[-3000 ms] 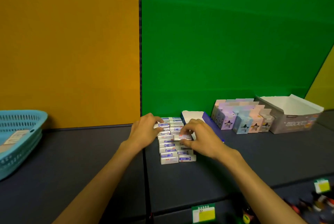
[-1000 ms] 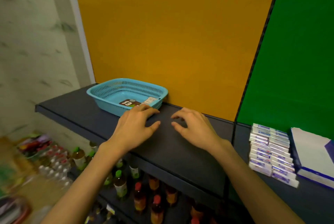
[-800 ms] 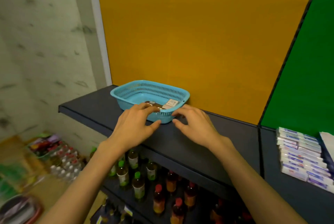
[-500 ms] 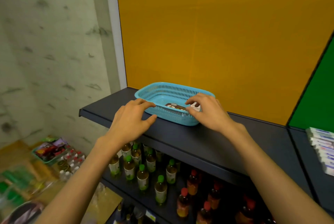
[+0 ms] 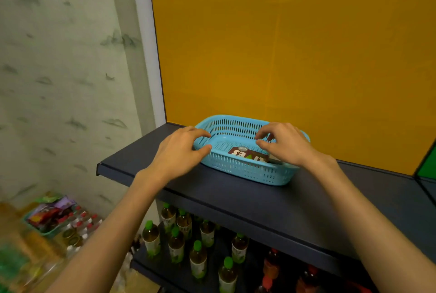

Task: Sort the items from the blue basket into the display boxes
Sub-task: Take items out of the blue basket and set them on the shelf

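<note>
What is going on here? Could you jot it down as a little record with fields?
Place: dark shelf before an orange back panel
Basket: blue basket on the shelf
Contents: brown packet lying flat inside
Left hand: left hand at the basket's left end, fingers loosely curled, holding nothing
Right hand: right hand over the basket's right side, fingers curled, empty
Below: bottles with green caps on the lower shelf
</note>
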Tool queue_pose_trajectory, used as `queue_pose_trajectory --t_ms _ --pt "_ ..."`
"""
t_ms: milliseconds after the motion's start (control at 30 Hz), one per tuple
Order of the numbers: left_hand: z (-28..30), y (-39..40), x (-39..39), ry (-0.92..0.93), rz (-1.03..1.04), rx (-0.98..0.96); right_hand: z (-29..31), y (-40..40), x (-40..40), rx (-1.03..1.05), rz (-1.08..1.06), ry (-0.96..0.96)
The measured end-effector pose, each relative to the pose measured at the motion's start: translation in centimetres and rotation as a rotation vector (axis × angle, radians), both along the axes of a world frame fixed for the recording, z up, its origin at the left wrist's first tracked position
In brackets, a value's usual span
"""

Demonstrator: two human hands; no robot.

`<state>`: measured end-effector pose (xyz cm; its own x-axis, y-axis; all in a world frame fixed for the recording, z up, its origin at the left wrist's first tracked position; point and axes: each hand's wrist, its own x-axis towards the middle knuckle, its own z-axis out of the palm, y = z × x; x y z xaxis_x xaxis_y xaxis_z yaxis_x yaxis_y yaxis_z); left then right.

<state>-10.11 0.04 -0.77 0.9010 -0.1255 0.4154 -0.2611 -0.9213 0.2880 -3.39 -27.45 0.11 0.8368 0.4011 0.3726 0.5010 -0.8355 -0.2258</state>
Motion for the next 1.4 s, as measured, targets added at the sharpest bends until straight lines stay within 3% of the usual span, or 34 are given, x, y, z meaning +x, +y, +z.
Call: queue_pose_trajectory --t_ms 200,367,533,800,1000,1200,1400 --pt "1.8 1.4 7.7 0.220 -0.133 0.146 -0.6 1.2 4.4 -0.013 0.044 0.151" --pt "1.3 0.7 12.5 0.350 -0.288 0.136 -1.5 1.5 6.5 -0.022 0.035 0.170" --pt "0.4 -0.3 14.9 0.518 -0.426 0.156 -1.8 2.0 7.0 -0.032 0.008 0.214" --pt "0.2 -1.3 17.3 0.778 -0.552 0.362 -2.8 4.4 7.2 -0.061 0.026 0.320" --pt "0.6 -1.4 18.0 0.830 -0.633 0.467 -2.8 5.0 6.9 -0.048 -0.013 0.388" --pt "0.2 -1.0 19.0 0.930 -0.715 0.438 -2.7 5.4 6.7 -0.031 -0.020 0.432" --pt "-0.6 -0.9 19.2 0.870 -0.677 0.469 -2.8 6.2 6.8 -0.042 -0.038 0.479"
